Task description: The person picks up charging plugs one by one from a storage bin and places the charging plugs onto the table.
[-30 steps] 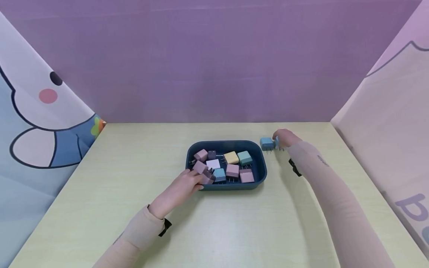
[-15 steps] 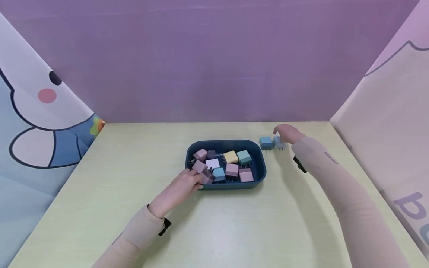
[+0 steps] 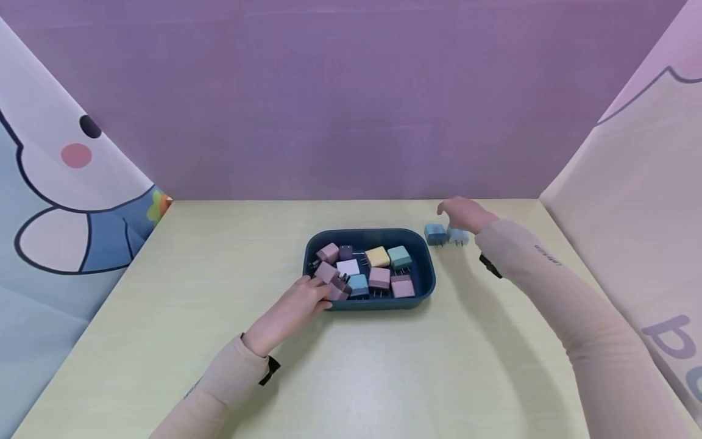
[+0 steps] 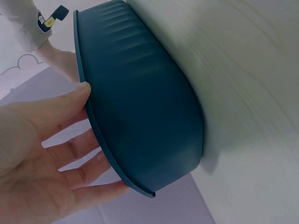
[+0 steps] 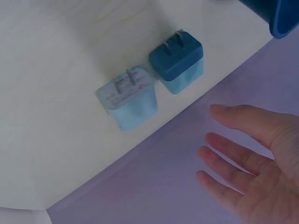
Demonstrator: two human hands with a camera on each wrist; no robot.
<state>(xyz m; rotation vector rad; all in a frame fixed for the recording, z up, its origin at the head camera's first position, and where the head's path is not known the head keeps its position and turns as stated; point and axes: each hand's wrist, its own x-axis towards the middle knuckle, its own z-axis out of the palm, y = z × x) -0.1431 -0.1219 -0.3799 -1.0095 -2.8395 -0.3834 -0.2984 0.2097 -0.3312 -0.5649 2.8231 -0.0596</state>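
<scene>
Navy tray [image 4: 145,98] gripped by left hand [image 3: 293,310]; right hand [image 3: 467,213], fingers relaxed, near blue plugs [image 5: 180,63].

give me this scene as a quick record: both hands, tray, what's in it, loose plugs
left hand: holds the tray by its rim
right hand: fingers apart, near the loose plugs, holding nothing
tray: dark blue, on the table
in tray: yellow plug, green plug, blue plug, white plug, several pink plugs
loose plugs: darker one and paler one, side by side, right of tray
</scene>
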